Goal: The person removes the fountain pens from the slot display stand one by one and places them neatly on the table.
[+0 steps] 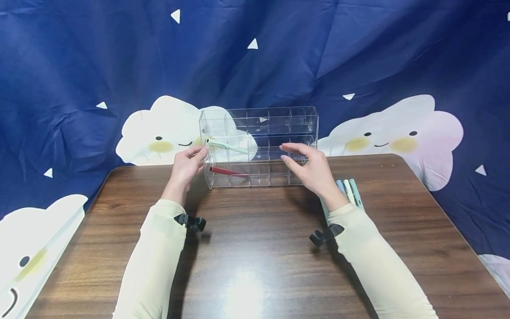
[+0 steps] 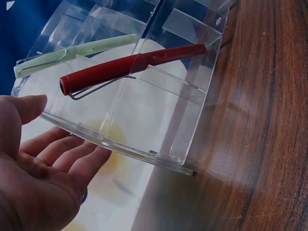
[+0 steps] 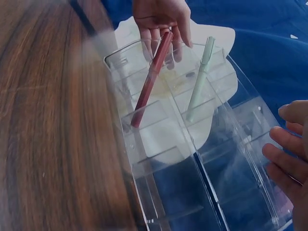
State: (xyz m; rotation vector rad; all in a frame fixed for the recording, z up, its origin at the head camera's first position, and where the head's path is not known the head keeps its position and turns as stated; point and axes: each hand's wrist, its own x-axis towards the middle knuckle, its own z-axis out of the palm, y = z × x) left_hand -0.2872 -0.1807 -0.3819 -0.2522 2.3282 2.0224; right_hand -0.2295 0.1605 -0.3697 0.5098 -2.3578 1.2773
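A clear acrylic organizer (image 1: 259, 179) with rows of compartments stands at the back of the table. Lying in its lower row is a red pen (image 2: 103, 70) with a wire clip; a pale green pen (image 2: 91, 48) lies in the row above, both slanting from the left end. My left hand (image 1: 187, 166) is at the organizer's left side wall, its fingers extended along the outside and the thumb apart. In front of the right half, my right hand (image 1: 311, 168) is held with thumb and fingers spread, nothing between them. Whether it touches the organizer cannot be told.
On the wooden table (image 1: 247, 248), several pens lie beside and partly under my right forearm, among them a white pen (image 1: 349, 191) and a green pen (image 1: 356, 193). A blue curtain (image 1: 279, 53) with cloud faces hangs directly behind the organizer.
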